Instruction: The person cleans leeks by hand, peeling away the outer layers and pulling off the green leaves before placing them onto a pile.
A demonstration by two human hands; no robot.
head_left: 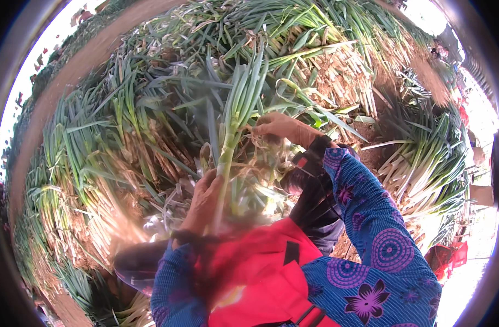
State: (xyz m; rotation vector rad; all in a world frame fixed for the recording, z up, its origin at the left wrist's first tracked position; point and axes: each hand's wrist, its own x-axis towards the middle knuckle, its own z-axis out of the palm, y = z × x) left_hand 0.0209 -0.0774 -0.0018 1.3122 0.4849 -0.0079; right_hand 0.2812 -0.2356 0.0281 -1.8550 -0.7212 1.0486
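Observation:
A long green onion (226,143) stands nearly upright in front of me, its green leaves pointing away and its pale stalk running down to my lap. My left hand (205,199) is closed around the lower stalk. To the right of the stalk, my right hand (282,128) has its fingers pinched together at a thin, dry outer leaf (243,131) beside the onion. The lower tip of the stalk is blurred against my red apron (266,272). Loose peeled leaves (249,163) lie below and between my hands.
Heaped green onions (121,117) lie to the left, with more bundles (342,65) at the far side and another pile (429,163) at the right. Leaf scraps cover the ground between them. A red bag (447,259) sits at the right edge.

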